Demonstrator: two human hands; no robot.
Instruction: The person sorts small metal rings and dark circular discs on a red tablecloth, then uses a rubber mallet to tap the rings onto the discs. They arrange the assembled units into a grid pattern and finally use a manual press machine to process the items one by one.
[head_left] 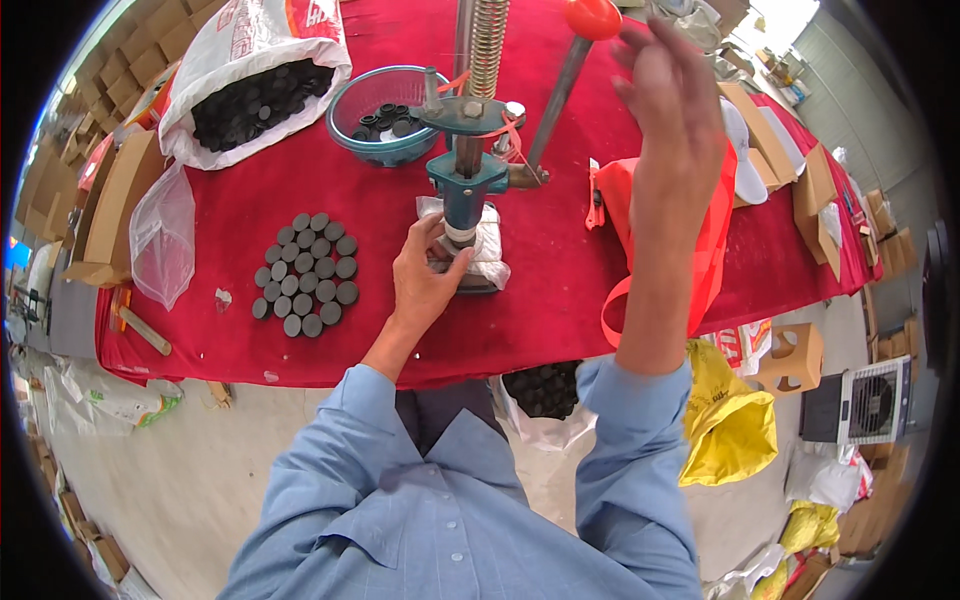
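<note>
A green hand press (463, 200) with a tall spring (488, 45) stands on the table in front of me. My left hand (422, 280) is at its foot, thumb and fingers curled round a small piece below the ram; the fingers mostly hide that piece. White wrapping (488, 250) covers the press base. My right hand (665, 100) is raised beside the lever's red ball knob (594, 17), blurred, its fingers stretched out and apart from the knob. Left of the press lies a group of round black caps (305, 270).
Behind the caps a white sack (180, 120) spills over with black pieces. A teal basin (385, 152) holds more of them. To the right are a red bag (708, 270) and a red cutter (595, 200). A hammer (145, 330) lies at the left edge.
</note>
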